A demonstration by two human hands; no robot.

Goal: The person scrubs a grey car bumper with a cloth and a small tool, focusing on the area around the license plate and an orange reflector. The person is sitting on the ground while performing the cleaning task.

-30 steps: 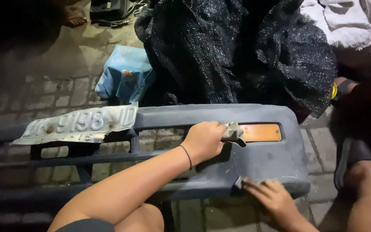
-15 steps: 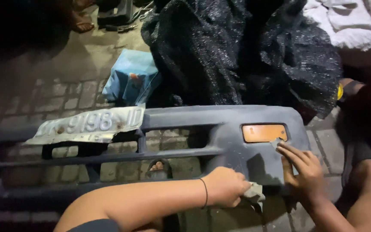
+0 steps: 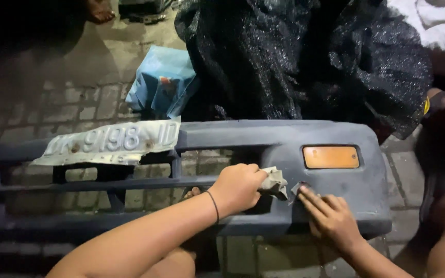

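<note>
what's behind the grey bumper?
Behind the grey bumper lie a black tarp and a blue bag on brick paving. The tarp covers whatever is under it.

Left hand (image 3: 238, 186) presses grey sandpaper (image 3: 275, 182) on bumper (image 3: 263, 136); right hand (image 3: 330, 219) beside.

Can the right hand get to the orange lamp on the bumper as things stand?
Probably yes. The right hand lies flat on the grey bumper, just below the orange lamp, with only bare bumper surface between them.

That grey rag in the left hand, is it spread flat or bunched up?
Bunched up. The grey rag sticks out crumpled from the closed left hand, pressed against the grey bumper.
</note>
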